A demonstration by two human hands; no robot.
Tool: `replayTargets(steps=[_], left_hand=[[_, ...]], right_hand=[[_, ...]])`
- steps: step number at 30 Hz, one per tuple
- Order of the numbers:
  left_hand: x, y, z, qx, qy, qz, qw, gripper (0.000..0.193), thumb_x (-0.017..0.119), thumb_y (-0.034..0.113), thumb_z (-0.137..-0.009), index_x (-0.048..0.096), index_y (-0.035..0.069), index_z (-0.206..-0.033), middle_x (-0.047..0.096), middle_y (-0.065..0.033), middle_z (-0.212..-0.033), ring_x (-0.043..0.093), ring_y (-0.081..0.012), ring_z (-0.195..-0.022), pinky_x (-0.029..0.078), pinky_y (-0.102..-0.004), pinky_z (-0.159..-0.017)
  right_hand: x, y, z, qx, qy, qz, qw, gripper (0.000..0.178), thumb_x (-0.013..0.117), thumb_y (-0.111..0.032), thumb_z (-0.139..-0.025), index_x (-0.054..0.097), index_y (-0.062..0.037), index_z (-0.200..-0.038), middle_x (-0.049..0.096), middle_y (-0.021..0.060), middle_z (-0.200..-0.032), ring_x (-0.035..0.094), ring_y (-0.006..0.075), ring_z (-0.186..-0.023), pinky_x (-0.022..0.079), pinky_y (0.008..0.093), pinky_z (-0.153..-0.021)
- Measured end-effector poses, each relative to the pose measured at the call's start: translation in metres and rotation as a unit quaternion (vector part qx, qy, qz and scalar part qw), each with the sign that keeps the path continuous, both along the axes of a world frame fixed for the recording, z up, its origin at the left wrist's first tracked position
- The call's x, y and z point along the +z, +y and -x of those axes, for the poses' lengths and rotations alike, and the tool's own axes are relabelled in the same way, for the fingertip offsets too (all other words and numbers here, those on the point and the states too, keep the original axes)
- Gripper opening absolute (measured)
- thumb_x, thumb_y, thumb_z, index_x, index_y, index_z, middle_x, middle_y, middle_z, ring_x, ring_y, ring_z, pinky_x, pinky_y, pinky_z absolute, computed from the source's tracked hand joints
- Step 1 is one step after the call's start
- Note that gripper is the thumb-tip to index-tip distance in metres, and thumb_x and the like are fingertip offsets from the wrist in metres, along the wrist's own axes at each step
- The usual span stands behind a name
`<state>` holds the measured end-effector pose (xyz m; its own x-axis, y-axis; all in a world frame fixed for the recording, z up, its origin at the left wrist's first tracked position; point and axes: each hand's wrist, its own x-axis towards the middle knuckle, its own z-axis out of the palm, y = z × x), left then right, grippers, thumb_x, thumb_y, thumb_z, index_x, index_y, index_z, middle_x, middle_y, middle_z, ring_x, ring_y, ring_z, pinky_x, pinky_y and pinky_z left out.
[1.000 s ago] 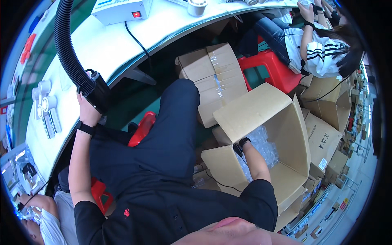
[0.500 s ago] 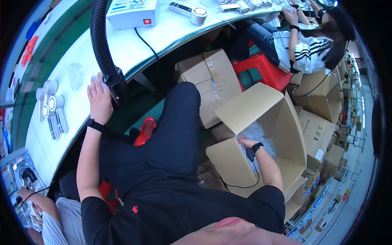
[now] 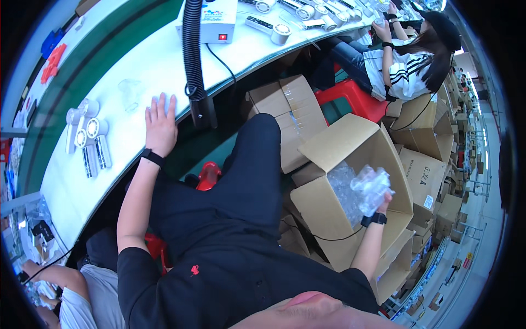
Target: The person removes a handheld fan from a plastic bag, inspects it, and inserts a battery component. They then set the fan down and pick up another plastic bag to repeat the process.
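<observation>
My right hand is raised inside an open cardboard box at my right and grips a crumpled bundle of clear plastic bags. More clear bags lie inside the box. My left hand rests flat, fingers spread, on the edge of the white workbench, just left of a black corrugated hose. Small white handheld fans lie further left on the bench. A clear plastic bag lies just beyond my left fingers.
A white control box and tape rolls sit on the bench. Sealed cartons stand under the bench, with more boxes at right. A person in a striped top sits on a red stool. Another person sits at lower left.
My right hand has lifted out of the box with a bundle of clear bags. My left hand has let go of the black hose and now lies flat on the bench edge.
</observation>
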<state>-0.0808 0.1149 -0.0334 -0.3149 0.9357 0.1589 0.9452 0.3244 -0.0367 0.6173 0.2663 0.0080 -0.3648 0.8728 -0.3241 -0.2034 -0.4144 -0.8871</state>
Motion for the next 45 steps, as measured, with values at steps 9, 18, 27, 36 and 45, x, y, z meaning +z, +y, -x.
replayTargets(steps=[9, 18, 27, 36, 45], left_hand=[[0.043, -0.028, -0.018, -0.003, -0.030, -0.089, 0.996, 0.058, 0.070, 0.019, -0.082, 0.049, 0.015, -0.137, 0.036, -0.0155, -0.147, 0.025, -0.0407, -0.141, 0.021, -0.0570, -0.113], [0.017, -0.038, 0.022, 0.016, -0.061, -0.163, 0.985, 0.049, 0.067, 0.024, -0.082, 0.055, 0.016, -0.130, 0.039, -0.0127, -0.145, 0.024, -0.0404, -0.140, 0.022, -0.0574, -0.111], [0.006, -0.065, 0.067, 0.126, -0.070, -0.051, 0.988, 0.056, 0.062, 0.031, -0.087, 0.046, 0.015, -0.139, 0.039, -0.0166, -0.146, 0.029, -0.0391, -0.139, 0.023, -0.0574, -0.110], [0.002, -0.057, 0.085, 0.074, -0.286, -0.263, 0.919, 0.078, 0.067, 0.038, -0.085, 0.031, 0.019, -0.150, 0.032, -0.0220, -0.150, 0.029, -0.0440, -0.139, 0.024, -0.0626, -0.109], [0.019, -0.035, 0.072, 0.047, -0.144, -0.149, 0.977, 0.083, 0.071, 0.049, -0.080, 0.032, 0.026, -0.150, 0.025, -0.0197, -0.154, 0.019, -0.0462, -0.143, 0.027, -0.0692, -0.104]], right_hand=[[0.073, -0.062, 0.188, 0.055, 0.558, 0.061, 0.826, 0.118, 0.092, -0.046, -0.054, 0.030, -0.0069, -0.146, 0.041, 0.0214, -0.140, 0.043, 0.0412, -0.128, 0.042, 0.0527, -0.104], [0.010, -0.078, 0.446, 0.370, 0.456, 0.104, 0.803, 0.111, 0.087, -0.046, -0.060, 0.030, -0.0036, -0.145, 0.036, 0.0227, -0.145, 0.042, 0.0409, -0.131, 0.040, 0.0526, -0.105], [0.090, -0.061, 0.654, 0.383, 0.191, -0.067, 0.901, 0.098, 0.077, -0.055, -0.071, 0.036, 0.0012, -0.140, 0.048, 0.0185, -0.135, 0.051, 0.0297, -0.121, 0.042, 0.0396, -0.103], [0.040, -0.066, 0.734, 0.204, -0.565, -0.423, 0.678, 0.092, 0.070, -0.047, -0.080, 0.024, -0.0034, -0.147, 0.032, 0.0236, -0.147, 0.033, 0.0446, -0.134, 0.035, 0.0414, -0.108], [0.017, -0.118, 0.631, 0.204, -0.092, -0.525, 0.821, 0.039, 0.060, -0.008, -0.089, 0.050, 0.0014, -0.125, 0.053, 0.0223, -0.129, 0.049, 0.0354, -0.125, 0.037, 0.0404, -0.106]])
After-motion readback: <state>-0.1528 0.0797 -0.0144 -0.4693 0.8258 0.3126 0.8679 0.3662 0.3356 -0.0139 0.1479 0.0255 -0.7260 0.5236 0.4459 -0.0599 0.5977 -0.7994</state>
